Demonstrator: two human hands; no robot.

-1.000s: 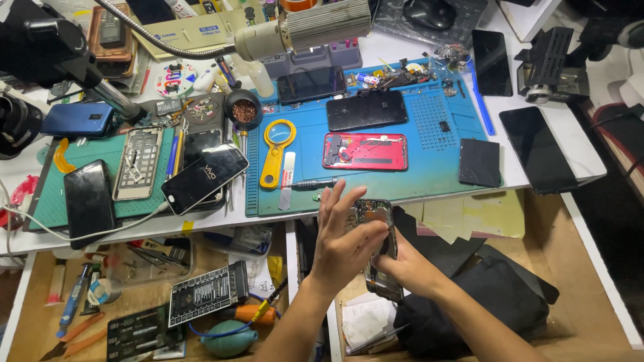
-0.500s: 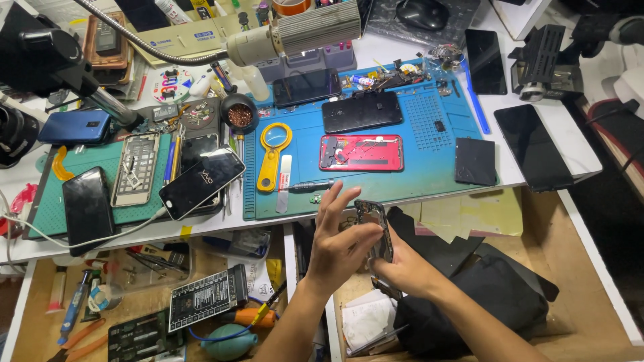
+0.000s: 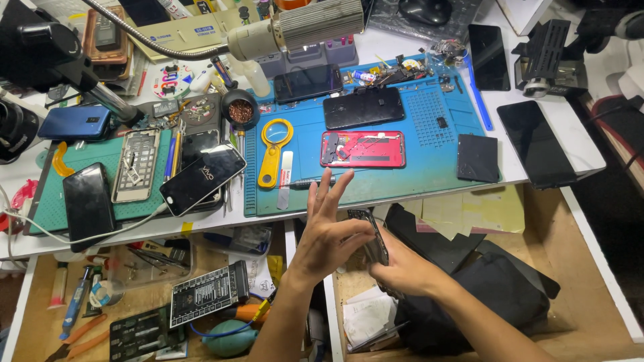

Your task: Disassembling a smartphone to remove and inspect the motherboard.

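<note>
Opened phone (image 3: 363, 149) on mat (image 3: 429, 175), magnifier (image 3: 274, 151) left, perhaps screwdriver (image 3: 310, 182) before it.
</note>
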